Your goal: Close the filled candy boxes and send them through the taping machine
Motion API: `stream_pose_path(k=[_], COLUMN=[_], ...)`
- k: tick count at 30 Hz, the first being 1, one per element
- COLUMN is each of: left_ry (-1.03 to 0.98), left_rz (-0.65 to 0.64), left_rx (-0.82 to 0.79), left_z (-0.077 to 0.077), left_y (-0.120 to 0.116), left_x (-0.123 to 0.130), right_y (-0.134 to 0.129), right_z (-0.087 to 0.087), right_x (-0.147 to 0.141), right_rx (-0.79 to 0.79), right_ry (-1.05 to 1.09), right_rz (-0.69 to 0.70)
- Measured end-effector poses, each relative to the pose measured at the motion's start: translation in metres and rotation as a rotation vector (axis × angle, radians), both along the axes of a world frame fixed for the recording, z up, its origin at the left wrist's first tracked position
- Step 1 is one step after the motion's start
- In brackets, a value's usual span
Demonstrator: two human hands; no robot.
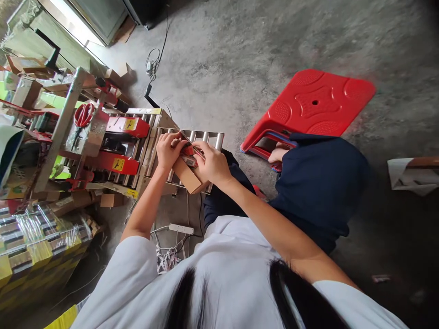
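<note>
A small brown cardboard box (187, 175) lies on the metal rollers at the end of the conveyor (218, 140). Its near flap is folded over, and red and white packets (190, 160) show inside it. My left hand (168, 150) is closed at the box's far left edge, thumb and fingers pinched at the packets. Across from it, my right hand (212, 163) grips the box's right side, with fingertips bent in over the opening. The fingertips of both hands are close together.
A taping machine with red side blocks (118, 163) stands left of the rollers, with red-handled scissors (84, 115) on it. A red stool (315, 101) is at the right. A white power strip (181, 229) with cables lies on the floor below the conveyor.
</note>
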State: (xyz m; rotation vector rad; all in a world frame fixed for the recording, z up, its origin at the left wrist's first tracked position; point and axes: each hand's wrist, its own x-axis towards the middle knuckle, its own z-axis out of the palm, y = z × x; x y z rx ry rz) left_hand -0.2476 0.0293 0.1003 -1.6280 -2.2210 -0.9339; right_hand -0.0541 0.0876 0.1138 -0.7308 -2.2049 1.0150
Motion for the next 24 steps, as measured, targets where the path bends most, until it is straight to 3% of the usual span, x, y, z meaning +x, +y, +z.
stream_pose_path(k=[7,10,13,17,20,24], left_ry=[0.095,0.086,0.068,0.104,0.156,0.126], left_rz=[-0.218,-0.232,-0.268,-0.432,-0.528,-0.545], left_rx=[-0.082,-0.113,-0.163,-0.280,-0.402,-0.456], left_z=[0.000,0.003,0.005,0.007,0.008,0.008], left_y=[0.004,0.005,0.002,-0.003,0.003,0.016], left_x=[-0.008,-0.009,-0.009,-0.010,-0.013,-0.018], right_y=[0.002,0.005,0.006,0.002,0.002,0.010], right_z=[-0.004,-0.004,-0.004,-0.004,-0.004,-0.002], right_x=[-0.002,-0.001,-0.001,-0.002,-0.004,-0.003], right_rx=[-0.031,-0.036,-0.032,-0.008,0.027,0.012], right_ry=[0.104,0.106,0.080,0.038,-0.007,-0.075], right_rz=[-0.006,-0.007,-0.007,0.003,-0.005,-0.018])
